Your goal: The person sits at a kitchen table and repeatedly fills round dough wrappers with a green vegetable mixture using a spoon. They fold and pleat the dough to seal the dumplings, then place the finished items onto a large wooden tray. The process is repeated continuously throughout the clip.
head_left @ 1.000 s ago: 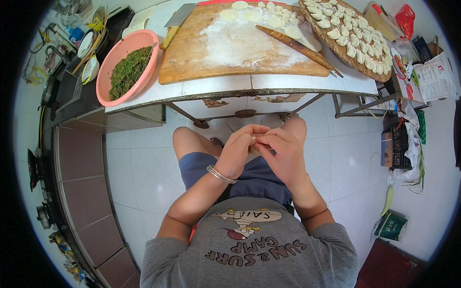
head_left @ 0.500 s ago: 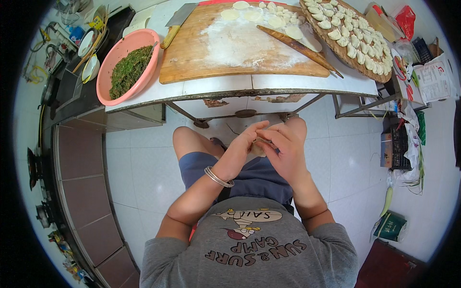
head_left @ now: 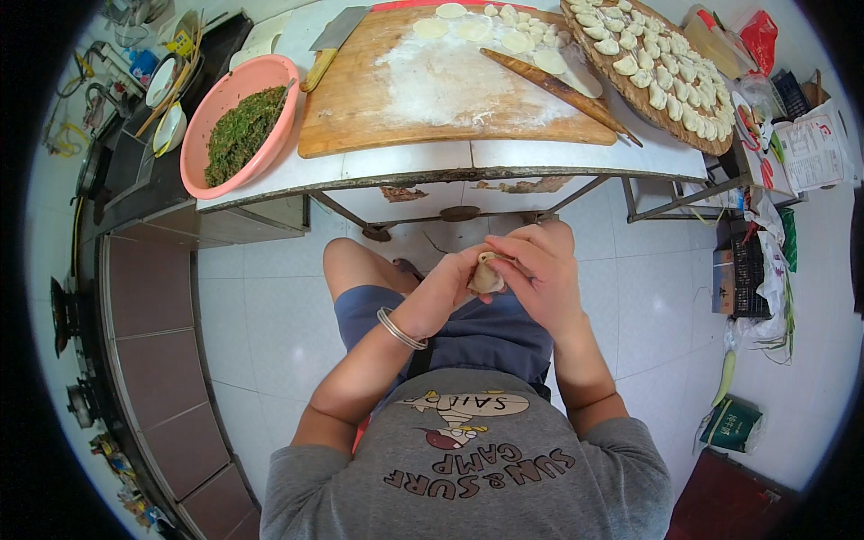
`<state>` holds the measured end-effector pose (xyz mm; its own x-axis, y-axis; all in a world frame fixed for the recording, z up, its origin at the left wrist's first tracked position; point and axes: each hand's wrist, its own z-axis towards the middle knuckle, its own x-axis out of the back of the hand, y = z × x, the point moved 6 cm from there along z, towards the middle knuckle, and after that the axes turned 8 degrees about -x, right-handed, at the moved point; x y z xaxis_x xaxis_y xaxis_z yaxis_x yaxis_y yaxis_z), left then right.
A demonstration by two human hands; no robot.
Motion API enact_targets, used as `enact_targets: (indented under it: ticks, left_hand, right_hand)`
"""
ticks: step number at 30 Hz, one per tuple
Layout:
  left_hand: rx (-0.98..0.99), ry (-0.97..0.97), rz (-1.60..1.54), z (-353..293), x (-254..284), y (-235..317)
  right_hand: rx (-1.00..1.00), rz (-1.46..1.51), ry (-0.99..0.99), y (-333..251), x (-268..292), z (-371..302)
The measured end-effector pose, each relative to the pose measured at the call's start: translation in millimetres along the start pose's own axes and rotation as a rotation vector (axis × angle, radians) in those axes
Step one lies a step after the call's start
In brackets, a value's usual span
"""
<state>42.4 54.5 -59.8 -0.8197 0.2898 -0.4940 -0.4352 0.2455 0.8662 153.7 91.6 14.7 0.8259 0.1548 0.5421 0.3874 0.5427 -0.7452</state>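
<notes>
Above my lap, a pale dumpling (head_left: 486, 277) sits between my two hands, its dough folded and pinched along the top. My left hand (head_left: 447, 286) cups it from the left, fingers closed round it. From the right, my right hand (head_left: 545, 281) pinches the dough edge between thumb and fingers. On the table ahead lies a wooden board (head_left: 351, 108) dusted with flour, carrying round dough wrappers (head_left: 473, 31), small dough pieces (head_left: 545, 34) and a tapered rolling pin (head_left: 562, 93). Green chopped filling (head_left: 245, 130) fills part of a pink basin (head_left: 286, 117) at the left.
A cleaver (head_left: 331, 47) rests on the board's left edge. At the far right, a round tray (head_left: 621, 76) bears rows of finished dumplings (head_left: 670, 67) and overhangs the table edge (head_left: 405, 176). A black crate (head_left: 749, 274) stands on the floor to the right.
My hands have turned a little, bringing more of the dumpling into sight. My right fingers have shifted along its edge, and my left wrist has moved slightly left.
</notes>
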Motion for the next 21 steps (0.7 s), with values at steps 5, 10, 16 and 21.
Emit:
enact_targets:
  ticks: [5, 10, 16, 21]
  left_hand:
    - [0.039, 0.025, -0.004, 1, -3, 1]
    - [0.043, 0.016, -0.067, 1, -4, 2]
    - [0.088, 0.023, -0.139, 2, -3, -1]
    - [0.076, -0.026, -0.228, 1, -5, -2]
  right_hand:
    - [0.068, 0.013, -0.023, 7, -2, -3]
    - [0.119, -0.012, -0.003, 7, -1, -3]
    - [0.265, -0.066, -0.089, 0, 0, 4]
    - [0.323, -0.126, -0.101, -1, 0, 6]
